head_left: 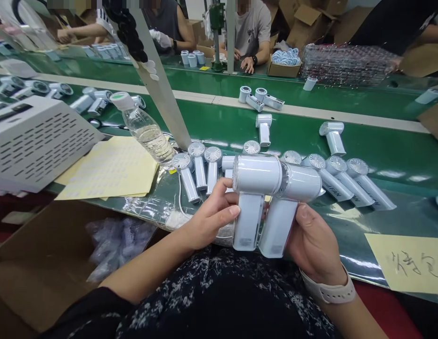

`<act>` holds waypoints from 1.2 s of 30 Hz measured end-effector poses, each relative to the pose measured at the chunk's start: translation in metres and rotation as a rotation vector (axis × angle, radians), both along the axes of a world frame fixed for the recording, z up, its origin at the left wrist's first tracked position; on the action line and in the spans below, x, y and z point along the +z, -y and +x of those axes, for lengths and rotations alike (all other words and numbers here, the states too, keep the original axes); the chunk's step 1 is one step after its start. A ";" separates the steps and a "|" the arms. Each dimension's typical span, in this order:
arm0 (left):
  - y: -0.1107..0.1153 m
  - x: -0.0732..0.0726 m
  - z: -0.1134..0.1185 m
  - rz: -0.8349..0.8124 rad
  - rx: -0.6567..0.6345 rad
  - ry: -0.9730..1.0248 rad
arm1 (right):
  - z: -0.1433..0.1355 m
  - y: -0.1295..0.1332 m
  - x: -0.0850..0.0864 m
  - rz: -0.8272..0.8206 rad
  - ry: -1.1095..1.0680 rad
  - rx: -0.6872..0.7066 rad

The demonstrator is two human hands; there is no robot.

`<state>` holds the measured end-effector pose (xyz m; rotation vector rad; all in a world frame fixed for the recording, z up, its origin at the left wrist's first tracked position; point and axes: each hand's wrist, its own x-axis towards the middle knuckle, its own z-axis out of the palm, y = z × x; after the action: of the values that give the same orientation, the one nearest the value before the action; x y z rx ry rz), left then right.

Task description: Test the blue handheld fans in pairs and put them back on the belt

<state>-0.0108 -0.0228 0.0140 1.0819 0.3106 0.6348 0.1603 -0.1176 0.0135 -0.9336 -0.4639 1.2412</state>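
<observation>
Two light-blue handheld fans in clear wrap are held side by side above the table's front edge, handles down. My left hand [214, 216] grips the left fan [249, 221], thumb on its near side. Around the right fan [279, 228] my right hand [316, 238] is closed, its thumb near the fan's head and other fingers mostly hidden behind. The two fan heads touch each other. Behind and left of them several wrapped fans [200, 172] lie on the table, and several more [341, 176] lie to the right, some with dark lettering.
A water bottle [153, 139] leans near a slanted post [164, 94] and yellow sheets [109, 167]. A grey vented machine [45, 141] is at left, a cardboard box [38, 254] below. Fans lie on the green belt [219, 122]. People work across it. A handwritten yellow sheet [409, 263] lies right.
</observation>
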 end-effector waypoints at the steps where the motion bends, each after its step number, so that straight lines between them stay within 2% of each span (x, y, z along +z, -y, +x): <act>1: 0.000 0.000 0.001 -0.022 0.018 0.000 | 0.001 -0.001 0.000 0.007 0.018 0.006; 3: 0.000 -0.001 0.003 -0.080 0.017 -0.030 | 0.003 -0.003 0.000 0.031 0.029 0.081; 6: -0.001 -0.002 0.004 -0.160 -0.048 -0.091 | 0.004 -0.003 0.004 0.057 -0.022 0.210; 10: -0.004 -0.003 0.006 -0.158 0.023 -0.077 | 0.000 -0.002 0.011 0.049 -0.096 0.215; 13: -0.006 -0.002 0.009 -0.178 0.047 -0.037 | -0.003 -0.002 0.014 0.045 -0.139 0.194; 17: -0.007 -0.002 0.009 -0.250 -0.027 0.007 | -0.001 -0.003 0.011 0.063 -0.186 0.123; 21: -0.006 0.000 0.005 -0.207 -0.053 0.020 | 0.005 -0.003 0.005 0.054 -0.117 0.088; 27: -0.005 0.007 0.004 -0.147 -0.063 -0.035 | 0.005 -0.004 0.003 -0.099 -0.083 -0.111; 31: -0.007 0.004 0.006 -0.167 -0.035 -0.067 | 0.001 -0.006 0.004 -0.195 -0.090 -0.136; 36: -0.007 -0.001 0.008 -0.241 -0.004 -0.096 | 0.001 -0.009 0.002 -0.238 -0.081 -0.144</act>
<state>-0.0025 -0.0157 0.0129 0.8826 0.4560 0.5279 0.1608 -0.1085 0.0155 -1.0937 -0.1831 1.2141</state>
